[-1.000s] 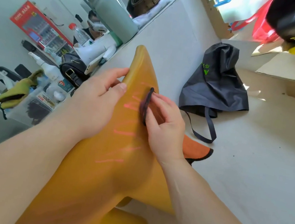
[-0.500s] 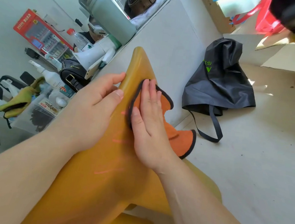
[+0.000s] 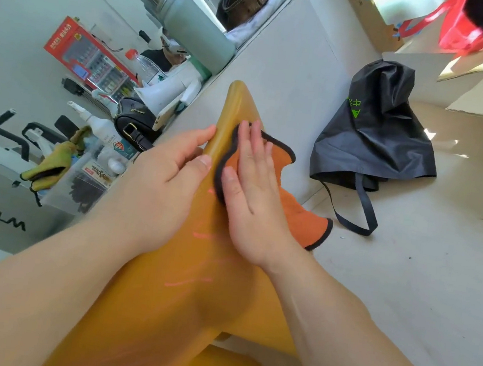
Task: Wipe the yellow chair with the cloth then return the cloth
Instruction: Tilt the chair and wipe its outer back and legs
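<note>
My right hand (image 3: 250,196), fingers flat, presses the cloth (image 3: 300,217) onto the chair (image 3: 177,296) near its top; my left hand (image 3: 167,180) grips the chair's edge. I judge the pink marks (image 3: 191,283) below need firm strokes.

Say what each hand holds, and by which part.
Left hand grips the yellow chair by its upper edge. Right hand holds nothing; it presses the cloth flat against the chair.

Your chair (image 3: 159,294) is amber-yellow with thin pink streaks (image 3: 188,282), the cloth (image 3: 299,220) on it is orange with a black hem, the bag (image 3: 376,138) right of the chair is black with green print, and left of the chair you have a pale green flask (image 3: 198,31), a red box (image 3: 79,53) and a yellow-green glove (image 3: 50,165).
</note>
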